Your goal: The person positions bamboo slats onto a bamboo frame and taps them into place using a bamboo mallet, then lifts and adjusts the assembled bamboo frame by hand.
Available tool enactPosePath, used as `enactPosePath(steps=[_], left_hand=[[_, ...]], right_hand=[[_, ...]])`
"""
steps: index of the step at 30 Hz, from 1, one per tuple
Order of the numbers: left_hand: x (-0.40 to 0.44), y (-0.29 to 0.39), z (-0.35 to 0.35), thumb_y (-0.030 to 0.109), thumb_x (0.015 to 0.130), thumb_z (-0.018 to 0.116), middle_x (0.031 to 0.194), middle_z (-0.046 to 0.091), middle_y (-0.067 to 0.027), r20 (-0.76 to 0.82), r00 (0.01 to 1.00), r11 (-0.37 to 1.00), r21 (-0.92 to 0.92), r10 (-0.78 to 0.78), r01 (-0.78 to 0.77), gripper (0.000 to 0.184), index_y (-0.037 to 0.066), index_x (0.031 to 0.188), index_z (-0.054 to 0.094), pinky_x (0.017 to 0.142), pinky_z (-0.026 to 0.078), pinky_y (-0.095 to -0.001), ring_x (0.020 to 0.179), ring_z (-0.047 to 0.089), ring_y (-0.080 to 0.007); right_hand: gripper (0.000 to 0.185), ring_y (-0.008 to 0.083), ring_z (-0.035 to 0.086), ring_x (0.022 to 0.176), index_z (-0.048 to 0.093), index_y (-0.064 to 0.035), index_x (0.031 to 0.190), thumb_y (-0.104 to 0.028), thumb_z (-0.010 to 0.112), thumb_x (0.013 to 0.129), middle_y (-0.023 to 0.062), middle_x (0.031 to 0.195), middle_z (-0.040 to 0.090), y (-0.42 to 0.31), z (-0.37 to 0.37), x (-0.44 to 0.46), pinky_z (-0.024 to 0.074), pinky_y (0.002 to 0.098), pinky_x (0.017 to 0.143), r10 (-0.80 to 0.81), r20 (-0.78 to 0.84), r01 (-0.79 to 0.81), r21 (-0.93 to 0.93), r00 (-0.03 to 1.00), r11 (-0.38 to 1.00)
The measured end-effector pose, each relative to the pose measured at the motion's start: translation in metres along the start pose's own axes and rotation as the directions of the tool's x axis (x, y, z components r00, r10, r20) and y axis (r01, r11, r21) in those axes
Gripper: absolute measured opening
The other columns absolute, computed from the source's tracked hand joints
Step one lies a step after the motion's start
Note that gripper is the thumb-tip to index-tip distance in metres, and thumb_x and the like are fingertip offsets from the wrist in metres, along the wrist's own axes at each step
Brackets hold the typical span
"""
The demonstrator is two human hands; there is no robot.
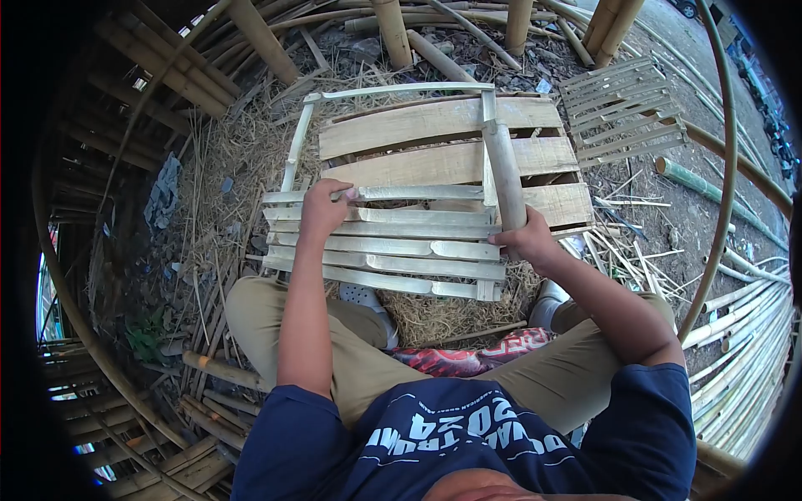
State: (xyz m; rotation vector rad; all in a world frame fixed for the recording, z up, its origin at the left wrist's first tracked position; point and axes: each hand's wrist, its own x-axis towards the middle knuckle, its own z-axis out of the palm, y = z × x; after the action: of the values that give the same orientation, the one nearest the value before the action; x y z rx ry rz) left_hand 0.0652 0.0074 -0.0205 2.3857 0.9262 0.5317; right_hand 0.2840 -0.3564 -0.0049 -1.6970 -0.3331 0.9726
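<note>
A frame of split bamboo slats (384, 246) lies before me, its near part crossed by several parallel slats and its far part an open rectangle. At the left, my left hand (324, 207) is closed on the farthest of the crossing slats (409, 193). My right hand (525, 240) is wrapped round the near end of a thick bamboo piece (503, 171), which stretches away over the frame's right side. Wooden planks (434, 121) with gaps between them lie under the far part of the frame.
Another slatted bamboo panel (622, 108) lies at the upper right. Bamboo poles (752, 351) are piled at the right, and upright posts (391, 33) stand at the back. A grey cloth (163, 194) lies on the left. Straw covers much of the ground.
</note>
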Motion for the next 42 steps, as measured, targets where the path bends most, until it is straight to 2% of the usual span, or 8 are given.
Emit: enactPosePath(steps=[5,9,12,16,23,31,35,42], left_hand=[[0.000,-0.033,-0.019,0.031,0.092,0.077,0.135,0.069,-0.0107,-0.376,0.926,0.959,0.273,0.031,0.078,0.020,0.020,0.107,0.082,0.111,0.043,-0.0528,0.129,0.061,-0.0331],[-0.009,-0.036,-0.020,0.027,0.094,0.074,0.137,0.066,-0.0161,-0.144,0.972,0.977,0.073,-0.187,0.199,0.026,0.012,0.115,0.079,0.116,0.041,-0.0463,0.134,0.057,-0.0345],[-0.013,-0.043,-0.025,0.025,0.097,0.070,0.148,0.059,-0.0160,-0.283,0.945,0.968,0.136,-0.164,0.209,0.034,0.013,0.128,0.074,0.122,0.031,-0.0536,0.143,0.050,-0.0332],[-0.013,-0.066,-0.041,0.041,0.097,0.068,0.160,0.045,-0.0106,-0.497,0.791,0.837,0.204,-0.358,0.507,0.059,0.011,0.147,0.056,0.113,0.008,-0.0861,0.157,0.028,-0.0323],[-0.026,-0.101,-0.060,0.054,0.093,0.067,0.136,0.066,-0.0253,-0.193,0.762,0.743,0.175,-0.618,0.646,0.071,0.001,0.140,0.060,0.110,0.047,-0.0481,0.128,0.061,-0.0467],[-0.036,-0.090,-0.060,0.051,0.092,0.069,0.130,0.069,-0.0249,-0.232,0.804,0.799,0.137,-0.548,0.585,0.066,0.002,0.136,0.063,0.105,0.050,-0.0508,0.123,0.064,-0.0435],[-0.035,-0.102,-0.052,0.052,0.092,0.069,0.130,0.069,-0.0259,-0.281,0.793,0.789,0.158,-0.541,0.594,0.067,0.000,0.134,0.063,0.105,0.050,-0.0513,0.121,0.065,-0.0445],[-0.034,-0.104,-0.055,0.056,0.091,0.069,0.127,0.068,-0.0306,-0.236,0.806,0.789,0.186,-0.543,0.586,0.074,-0.007,0.130,0.063,0.105,0.050,-0.0507,0.120,0.066,-0.0446]], right_hand=[[0.072,0.0262,0.071,0.091,0.051,0.0082,0.133,-0.003,0.088,0.072,0.0197,0.112,0.067,0.010,-0.002,0.009,0.0595,0.0378,0.073,0.020,-0.005,-0.020,-0.105,1.000,0.994],[0.073,0.0264,0.072,0.092,0.051,0.0076,0.134,-0.005,0.088,0.072,0.0200,0.113,0.067,0.010,-0.003,0.010,0.0602,0.0384,0.073,0.068,0.006,-0.068,-0.081,0.998,0.994],[0.071,0.0262,0.072,0.090,0.051,0.0073,0.133,-0.004,0.088,0.072,0.0193,0.110,0.067,0.007,-0.003,0.011,0.0614,0.0384,0.072,0.096,0.015,-0.095,-0.069,0.995,0.993],[0.064,0.0248,0.072,0.086,0.052,0.0067,0.128,-0.004,0.087,0.074,0.0176,0.107,0.067,0.007,-0.001,0.008,0.0621,0.0368,0.069,0.084,0.015,-0.083,-0.055,0.996,0.995],[0.062,0.0227,0.073,0.084,0.056,0.0049,0.122,-0.012,0.091,0.074,0.0157,0.105,0.068,0.007,-0.008,0.022,0.0617,0.0355,0.070,-0.006,-0.001,0.006,-0.006,1.000,1.000],[0.061,0.0176,0.068,0.081,0.058,0.0001,0.119,-0.017,0.094,0.073,0.0104,0.097,0.069,-0.013,-0.009,0.053,0.0575,0.0362,0.069,-0.293,-0.262,0.141,-0.477,0.919,0.868],[0.064,0.0269,0.068,0.097,0.061,0.0006,0.117,-0.020,0.096,0.068,0.0165,0.102,0.070,-0.037,-0.006,0.058,0.0537,0.0433,0.089,-0.361,-0.094,0.244,-0.578,0.928,0.779],[0.068,0.0364,0.072,0.105,0.066,-0.0081,0.121,-0.029,0.095,0.063,0.0175,0.108,0.074,-0.049,0.009,0.070,0.0564,0.0460,0.091,-0.312,0.120,0.293,-0.748,0.942,0.596]])
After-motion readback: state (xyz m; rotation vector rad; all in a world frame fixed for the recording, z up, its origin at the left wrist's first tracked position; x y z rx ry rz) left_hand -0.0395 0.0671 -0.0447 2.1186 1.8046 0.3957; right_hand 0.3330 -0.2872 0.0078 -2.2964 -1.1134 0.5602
